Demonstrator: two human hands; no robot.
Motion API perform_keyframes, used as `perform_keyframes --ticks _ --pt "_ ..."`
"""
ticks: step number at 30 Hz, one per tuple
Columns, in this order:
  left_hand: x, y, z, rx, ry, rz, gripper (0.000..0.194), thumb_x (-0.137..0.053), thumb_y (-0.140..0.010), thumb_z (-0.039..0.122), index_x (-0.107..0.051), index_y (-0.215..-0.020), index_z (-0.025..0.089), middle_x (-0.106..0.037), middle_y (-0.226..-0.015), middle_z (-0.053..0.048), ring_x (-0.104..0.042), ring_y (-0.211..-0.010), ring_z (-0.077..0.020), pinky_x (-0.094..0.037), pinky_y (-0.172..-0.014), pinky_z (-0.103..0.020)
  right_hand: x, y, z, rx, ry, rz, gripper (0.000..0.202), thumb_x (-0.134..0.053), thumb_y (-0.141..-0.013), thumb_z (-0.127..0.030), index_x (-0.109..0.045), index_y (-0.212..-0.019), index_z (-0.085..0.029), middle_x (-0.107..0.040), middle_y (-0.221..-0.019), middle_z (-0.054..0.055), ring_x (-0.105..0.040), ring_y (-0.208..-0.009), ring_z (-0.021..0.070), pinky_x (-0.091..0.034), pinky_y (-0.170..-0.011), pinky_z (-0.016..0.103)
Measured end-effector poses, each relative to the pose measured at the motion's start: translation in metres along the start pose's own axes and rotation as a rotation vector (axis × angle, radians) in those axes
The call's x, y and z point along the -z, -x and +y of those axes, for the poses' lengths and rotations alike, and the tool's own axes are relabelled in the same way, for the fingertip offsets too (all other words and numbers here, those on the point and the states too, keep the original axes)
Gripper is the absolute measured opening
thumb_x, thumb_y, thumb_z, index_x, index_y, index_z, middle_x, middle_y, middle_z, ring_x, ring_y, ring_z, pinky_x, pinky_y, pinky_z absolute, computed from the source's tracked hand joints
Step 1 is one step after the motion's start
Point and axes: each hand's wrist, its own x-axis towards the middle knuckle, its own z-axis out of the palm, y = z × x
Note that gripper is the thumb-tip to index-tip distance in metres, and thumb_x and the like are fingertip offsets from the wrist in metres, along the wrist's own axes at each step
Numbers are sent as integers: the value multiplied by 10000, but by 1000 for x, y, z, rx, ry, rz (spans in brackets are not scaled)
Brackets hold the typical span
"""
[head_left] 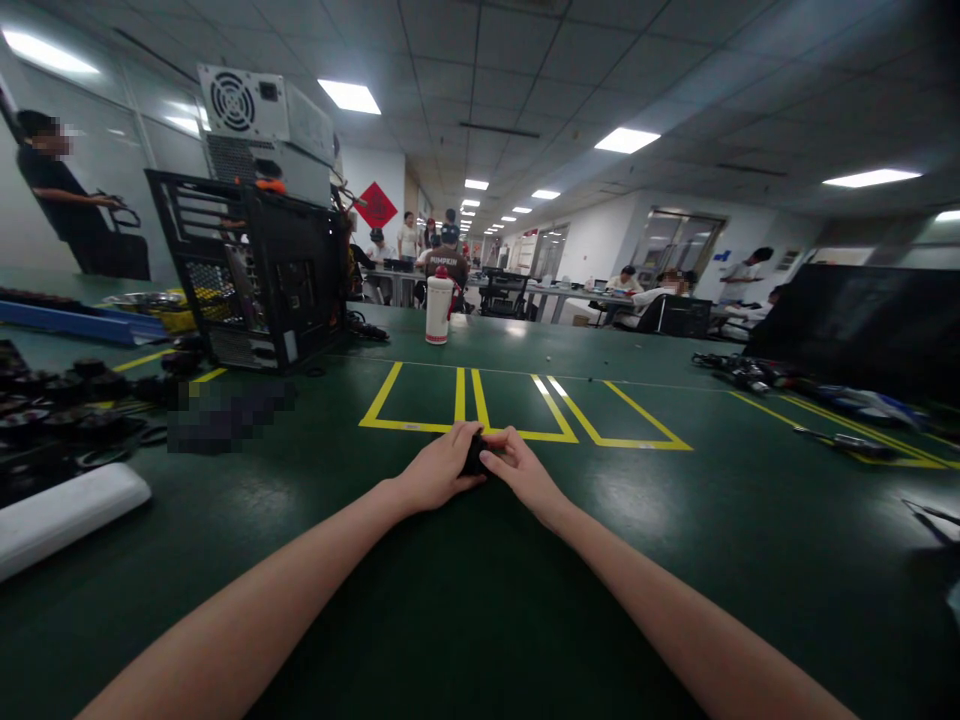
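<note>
A small black object [474, 460] sits between my two hands, just in front of the yellow tape outlines [517, 436] on the green table [465, 600]. My left hand [441, 466] is wrapped round its left side, with the back of the hand upward. From the right, my right hand [521, 468] pinches the object between thumb and forefinger. Most of the object is covered by fingers, so its kind does not show.
An opened black computer case [289, 275] stands at left with power supplies [262, 105] piled on top. A white bottle [438, 308] stands beyond the tape. Dark parts [82, 400] and a white bar [71, 515] lie left; cables and tools [840, 440] lie right. Several people are farther back.
</note>
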Motion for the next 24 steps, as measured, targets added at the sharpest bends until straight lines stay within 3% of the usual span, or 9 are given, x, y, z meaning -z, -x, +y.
perform_keyframes --ticks 9,14,19,24 --pt "2 0 2 28 -5 -20 611 -617 -714 256 -255 -1206 226 -387 -1211 -91 -498 -1040 -263 -419 -871 -423 2 -5 1 -108 57 56 274 -597 -698 -331 -516 -908 -175 -557 -958 43 -527 -930 179 -391 -877 375" --pt "4 2 3 5 -2 -32 609 -606 -725 255 -248 -1218 235 -373 -1230 -89 -484 -1062 -266 -415 -875 -427 1 0 -2 -63 2 -22 260 -599 -706 -311 -484 -909 -197 -540 -969 27 -543 -928 178 -431 -833 353" --pt "5 2 2 -20 -1 -27 614 -613 -723 264 -248 -1216 233 -381 -1220 -83 -488 -1053 -248 -413 -883 -406 -1 1 -1 -27 77 34 162 -526 -767 -339 -483 -859 -212 -535 -925 11 -556 -878 168 -448 -801 350" --pt "3 1 0 -1 6 -38 615 -601 -732 279 -240 -1227 224 -377 -1222 -96 -491 -1042 -253 -417 -873 -411 1 0 1 -2 -12 -30 197 -578 -732 -252 -476 -897 -222 -531 -973 14 -549 -961 182 -440 -848 356"
